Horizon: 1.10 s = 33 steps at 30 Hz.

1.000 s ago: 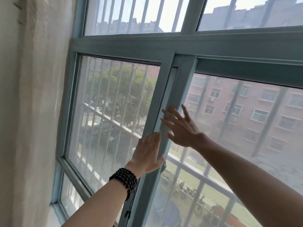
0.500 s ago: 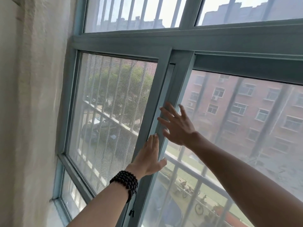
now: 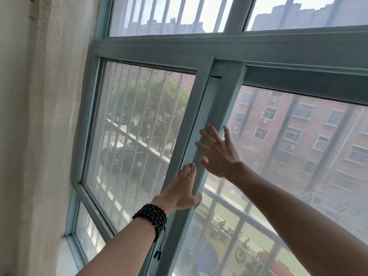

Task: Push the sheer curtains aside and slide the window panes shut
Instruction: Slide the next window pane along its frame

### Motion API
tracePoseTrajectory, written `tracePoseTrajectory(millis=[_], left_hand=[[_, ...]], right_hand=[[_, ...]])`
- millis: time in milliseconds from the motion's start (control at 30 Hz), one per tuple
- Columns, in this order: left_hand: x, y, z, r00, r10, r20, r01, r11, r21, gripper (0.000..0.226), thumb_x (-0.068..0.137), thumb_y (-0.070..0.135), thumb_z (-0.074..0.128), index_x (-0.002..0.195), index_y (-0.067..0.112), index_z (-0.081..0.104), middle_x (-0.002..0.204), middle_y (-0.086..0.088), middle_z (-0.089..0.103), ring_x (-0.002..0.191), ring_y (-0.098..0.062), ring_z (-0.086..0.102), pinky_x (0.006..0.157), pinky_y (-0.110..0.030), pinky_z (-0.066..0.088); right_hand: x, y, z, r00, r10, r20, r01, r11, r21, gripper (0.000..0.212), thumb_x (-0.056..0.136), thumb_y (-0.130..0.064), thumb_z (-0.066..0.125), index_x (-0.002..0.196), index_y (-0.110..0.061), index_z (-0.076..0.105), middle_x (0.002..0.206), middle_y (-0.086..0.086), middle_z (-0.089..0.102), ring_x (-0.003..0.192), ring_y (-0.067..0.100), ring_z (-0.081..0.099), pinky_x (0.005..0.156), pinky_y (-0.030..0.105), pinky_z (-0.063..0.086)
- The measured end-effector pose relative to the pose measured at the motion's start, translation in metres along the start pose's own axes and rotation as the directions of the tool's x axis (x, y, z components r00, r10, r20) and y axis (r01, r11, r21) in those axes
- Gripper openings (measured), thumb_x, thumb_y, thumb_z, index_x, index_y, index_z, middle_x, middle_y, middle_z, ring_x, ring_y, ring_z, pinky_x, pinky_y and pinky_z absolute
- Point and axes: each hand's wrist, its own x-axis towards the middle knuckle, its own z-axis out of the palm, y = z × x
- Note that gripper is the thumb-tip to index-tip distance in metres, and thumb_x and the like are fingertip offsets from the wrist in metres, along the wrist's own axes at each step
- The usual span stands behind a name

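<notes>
Blue-grey metal window pane stile (image 3: 191, 136) is sitting mid-frame, with the flat open left hand (image 3: 180, 191) and splayed open right hand (image 3: 218, 154) pressing it. Sliding is seemingly underway; next, a firm sideways push is needed. White sheer curtain (image 3: 45, 136) is hanging at left.

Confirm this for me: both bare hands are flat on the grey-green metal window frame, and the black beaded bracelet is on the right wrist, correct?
Not quite. The head view shows the black beaded bracelet on the left wrist. The left hand and right hand do both press the grey-green metal window frame.
</notes>
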Motion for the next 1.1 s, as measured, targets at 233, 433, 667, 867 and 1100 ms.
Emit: tracePoseTrajectory(millis=[233, 433, 667, 867, 1100], left_hand=[[-0.012, 0.011, 0.012, 0.989, 0.150, -0.009, -0.150, 0.988, 0.019, 0.098, 0.087, 0.051, 0.054, 0.158, 0.027, -0.008, 0.165, 0.008, -0.004, 0.153, -0.018, 0.005, 0.123, -0.039, 0.017], [-0.021, 0.030, 0.019, 0.972, 0.233, -0.029, -0.230, 0.970, 0.080, 0.092, 0.090, 0.042, 0.058, 0.159, 0.013, 0.005, 0.164, -0.002, 0.007, 0.151, -0.023, 0.018, 0.121, -0.042, 0.027], [-0.019, 0.049, 0.022, 0.935, 0.347, -0.066, -0.319, 0.909, 0.267, 0.086, 0.089, 0.045, 0.055, 0.157, 0.012, 0.014, 0.160, -0.006, 0.023, 0.141, -0.025, 0.034, 0.115, -0.045, 0.035], [-0.012, 0.077, 0.026, 0.897, 0.402, -0.186, -0.340, 0.894, 0.293, 0.087, 0.087, 0.048, 0.061, 0.155, 0.011, 0.022, 0.160, -0.009, 0.024, 0.141, -0.027, 0.028, 0.111, -0.048, 0.039], [-0.005, 0.102, 0.027, 0.874, 0.427, -0.234, -0.368, 0.894, 0.256, 0.093, 0.080, 0.051, 0.071, 0.152, 0.013, 0.027, 0.157, -0.007, 0.025, 0.137, -0.028, 0.032, 0.102, -0.050, 0.045]], right_hand=[[-0.036, 0.019, -0.003, 1.000, -0.011, 0.003, 0.011, 1.000, -0.016, 0.061, 0.098, -0.057, 0.041, 0.154, -0.034, 0.034, 0.169, 0.003, 0.014, 0.156, 0.032, 0.002, 0.118, 0.068, -0.001], [-0.066, 0.030, -0.010, 1.000, 0.010, 0.022, -0.010, 1.000, -0.019, 0.060, 0.099, -0.055, 0.040, 0.155, -0.034, 0.033, 0.170, 0.003, 0.013, 0.156, 0.033, 0.000, 0.119, 0.067, -0.002], [-0.110, 0.045, -0.020, 0.999, 0.041, 0.011, -0.041, 0.999, -0.016, 0.057, 0.100, -0.055, 0.041, 0.152, -0.033, 0.040, 0.169, 0.004, 0.018, 0.156, 0.034, 0.004, 0.120, 0.066, 0.007], [-0.144, 0.049, -0.025, 0.991, 0.135, -0.010, -0.135, 0.991, 0.006, 0.055, 0.098, -0.055, 0.046, 0.148, -0.033, 0.047, 0.167, 0.003, 0.022, 0.156, 0.033, 0.008, 0.119, 0.067, 0.011], [-0.187, 0.061, -0.029, 0.978, 0.177, -0.112, -0.183, 0.982, -0.049, 0.047, 0.093, -0.052, 0.057, 0.135, -0.030, 0.062, 0.161, 0.005, 0.037, 0.152, 0.035, 0.023, 0.116, 0.069, 0.020]])
